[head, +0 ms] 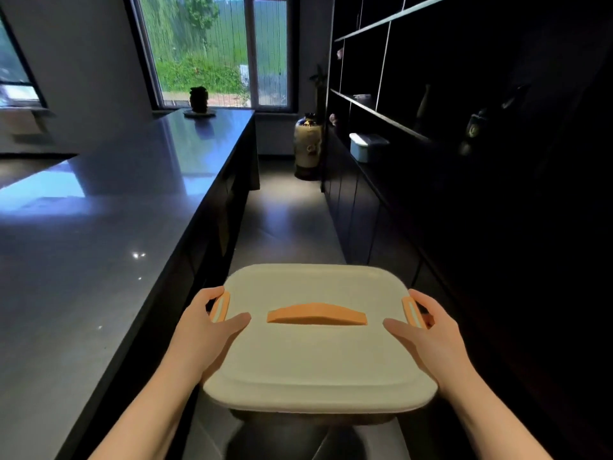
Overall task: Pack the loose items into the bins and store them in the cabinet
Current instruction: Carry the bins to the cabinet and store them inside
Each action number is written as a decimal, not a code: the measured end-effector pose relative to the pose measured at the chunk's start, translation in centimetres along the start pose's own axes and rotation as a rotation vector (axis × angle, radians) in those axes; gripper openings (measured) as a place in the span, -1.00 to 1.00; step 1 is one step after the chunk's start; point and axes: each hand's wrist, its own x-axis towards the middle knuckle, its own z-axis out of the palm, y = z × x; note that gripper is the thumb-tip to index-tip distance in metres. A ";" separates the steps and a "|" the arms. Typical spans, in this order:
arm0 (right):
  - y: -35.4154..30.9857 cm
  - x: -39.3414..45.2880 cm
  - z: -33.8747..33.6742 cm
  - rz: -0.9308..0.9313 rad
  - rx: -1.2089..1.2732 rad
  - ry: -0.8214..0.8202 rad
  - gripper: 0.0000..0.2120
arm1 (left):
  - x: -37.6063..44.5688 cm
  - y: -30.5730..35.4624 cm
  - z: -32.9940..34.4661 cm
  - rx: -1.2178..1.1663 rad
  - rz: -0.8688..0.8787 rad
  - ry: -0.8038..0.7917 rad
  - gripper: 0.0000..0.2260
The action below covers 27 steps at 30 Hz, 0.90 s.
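The cabinet (464, 134) fills the whole right side, dark and tall, open shelves above and closed doors below. Across the aisle runs the long grey counter (109, 200), glossy and bare along the near stretch, with only a dark ornament (199, 99) far off by the window (212, 48). So the loose items look packed, judging by that surface.

Now the bin (315, 340): cream lid on, orange handle (316, 317) across the middle, carried in mid-air over the floor between counter and cabinet. What sits inside cannot be seen under the lid. The orange side clips (220, 307) appear to be down.

Left hand (207, 330) grips the left edge, thumb flat on the lid, fingers curled around the clip. Right hand (426, 330) mirrors it on the right edge, thumb on top, fingers wrapped under the rim.

Further along, a pale blue bin (366, 146) already sits on a cabinet shelf, so one appears stored. What is left, by my reading: turn right, find a free shelf, slide this one in. A patterned vase (307, 146) stands on the floor at the aisle's end.
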 end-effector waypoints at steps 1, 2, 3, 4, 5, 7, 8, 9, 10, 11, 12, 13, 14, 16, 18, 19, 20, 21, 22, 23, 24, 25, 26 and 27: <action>-0.5 2.4 0.7 0.001 0.006 -0.008 -0.38 | 2.1 0.6 0.5 -0.002 0.000 0.008 -0.42; -1.2 4.9 1.4 0.000 0.014 -0.016 -0.38 | 4.2 1.2 1.0 -0.007 -0.001 0.015 -0.43; -1.8 7.3 2.0 -0.003 0.018 -0.025 -0.37 | 6.3 1.6 1.4 -0.019 -0.005 0.023 -0.42; -2.4 9.4 2.7 -0.006 0.019 -0.033 -0.36 | 8.4 2.0 1.8 -0.033 -0.013 0.028 -0.42; -2.9 11.4 3.5 -0.009 0.020 -0.041 -0.36 | 10.3 2.3 2.2 -0.046 -0.022 0.030 -0.42; -3.8 15.1 5.1 -0.016 0.028 -0.057 -0.36 | 14.2 2.7 2.8 -0.067 -0.040 0.042 -0.44; -4.0 17.1 6.1 -0.015 0.029 -0.064 -0.37 | 16.2 2.9 3.1 -0.071 -0.046 0.051 -0.45; -4.3 19.0 7.0 -0.009 0.031 -0.069 -0.38 | 18.3 3.0 3.4 -0.072 -0.056 0.054 -0.45; -4.6 21.0 8.0 0.001 0.038 -0.076 -0.38 | 20.5 3.1 3.7 -0.078 -0.069 0.056 -0.44; -4.8 23.1 9.1 0.007 0.050 -0.080 -0.38 | 22.9 3.1 4.0 -0.087 -0.081 0.051 -0.44; -4.8 25.3 10.2 0.011 0.060 -0.080 -0.38 | 25.4 3.0 4.4 -0.095 -0.091 0.040 -0.44; -4.9 27.3 11.3 0.015 0.068 -0.076 -0.37 | 28.0 2.9 4.8 -0.099 -0.102 0.026 -0.44; -5.0 29.2 12.6 0.019 0.079 -0.067 -0.38 | 30.6 2.9 5.1 -0.107 -0.108 0.012 -0.43; -5.4 33.2 14.9 0.028 0.104 -0.039 -0.39 | 36.2 3.4 5.7 -0.116 -0.108 -0.013 -0.43; -6.0 37.1 16.9 0.036 0.112 -0.021 -0.38 | 41.5 4.5 6.3 -0.085 -0.105 -0.046 -0.44; -6.5 39.0 17.8 0.040 0.120 -0.001 -0.37 | 44.1 5.2 6.5 -0.075 -0.093 -0.059 -0.45; -7.0 40.9 18.7 0.047 0.129 0.020 -0.36 | 46.7 6.0 6.7 -0.064 -0.075 -0.069 -0.46; -7.4 42.6 19.3 0.050 0.139 0.045 -0.36 | 49.1 6.8 7.0 -0.048 -0.057 -0.080 -0.46; -7.7 44.3 19.9 0.050 0.152 0.069 -0.37 | 51.4 7.6 7.5 -0.035 -0.036 -0.094 -0.46; -8.0 46.1 20.2 0.050 0.170 0.096 -0.37 | 53.7 8.5 8.0 -0.025 -0.011 -0.114 -0.46; -8.3 47.7 20.4 0.051 0.183 0.124 -0.37 | 55.6 9.4 8.7 -0.027 0.013 -0.134 -0.46; -8.4 49.4 20.6 0.055 0.190 0.149 -0.37 | 57.7 10.2 9.6 -0.032 0.031 -0.152 -0.46; -8.5 51.3 20.7 0.063 0.191 0.170 -0.38 | 59.8 10.9 10.7 -0.034 0.047 -0.167 -0.46; -8.3 53.3 20.6 0.072 0.192 0.186 -0.38 | 61.7 11.6 11.8 -0.032 0.058 -0.183 -0.47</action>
